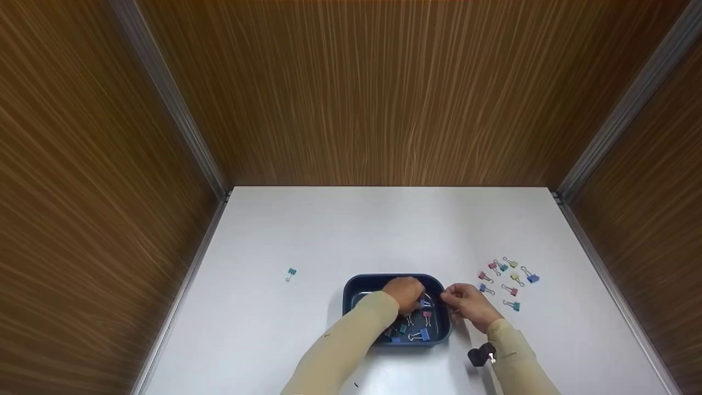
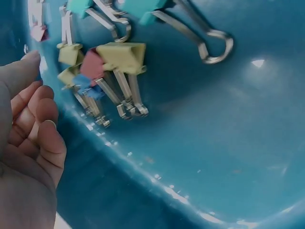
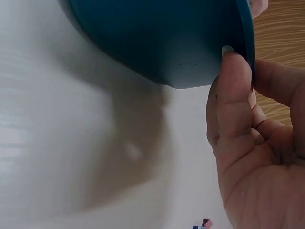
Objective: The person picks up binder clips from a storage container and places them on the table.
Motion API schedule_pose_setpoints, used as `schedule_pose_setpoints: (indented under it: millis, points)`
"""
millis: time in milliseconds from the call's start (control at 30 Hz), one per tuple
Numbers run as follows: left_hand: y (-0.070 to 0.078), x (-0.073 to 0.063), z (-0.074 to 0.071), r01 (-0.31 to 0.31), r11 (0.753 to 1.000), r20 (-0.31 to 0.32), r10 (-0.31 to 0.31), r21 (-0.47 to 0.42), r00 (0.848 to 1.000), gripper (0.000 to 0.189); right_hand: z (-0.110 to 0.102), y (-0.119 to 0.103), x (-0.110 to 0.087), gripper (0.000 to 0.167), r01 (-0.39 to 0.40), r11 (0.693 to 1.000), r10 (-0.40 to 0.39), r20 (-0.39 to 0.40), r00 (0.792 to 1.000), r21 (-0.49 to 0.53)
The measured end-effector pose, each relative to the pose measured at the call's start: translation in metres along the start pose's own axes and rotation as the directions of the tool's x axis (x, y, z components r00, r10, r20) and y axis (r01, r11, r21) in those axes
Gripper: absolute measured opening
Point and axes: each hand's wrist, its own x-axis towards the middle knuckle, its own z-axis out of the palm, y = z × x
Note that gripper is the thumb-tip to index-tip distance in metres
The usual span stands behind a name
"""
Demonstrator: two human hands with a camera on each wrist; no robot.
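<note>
With right hand [image 1: 470, 305], pinches right rim [image 3: 247, 34] of blue tray [image 1: 384, 275], touching outer wall [image 3: 183, 55], visible only from right wrist; leaves far tabletop [image 1: 351, 225] free.

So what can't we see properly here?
Head view: part inside the container, hidden by the left sleeve.
Head view: what the dark speck near that sleeve is; too small.
Left wrist view: the rest of the large teal clip, cut off by the top edge.
Right wrist view: the rest of the blue clip, cut off by the bottom edge.
</note>
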Motion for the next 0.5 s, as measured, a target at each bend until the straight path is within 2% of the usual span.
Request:
schedule_pose_setpoints:
  millis: [367,500]
  points:
    - [-0.003,-0.009,-0.029,-0.044,0.999,-0.031,0.043,-0.033,0.999,0.016,0.0,0.002,0.002,0.021,0.015,1.0,-0.015,-0.008,1.0,0.011]
    - [-0.008,-0.015,-0.042,-0.062,0.997,-0.062,0.06,-0.035,0.996,0.021,0.001,0.003,0.001,0.022,0.02,1.0,-0.02,-0.004,1.0,0.013]
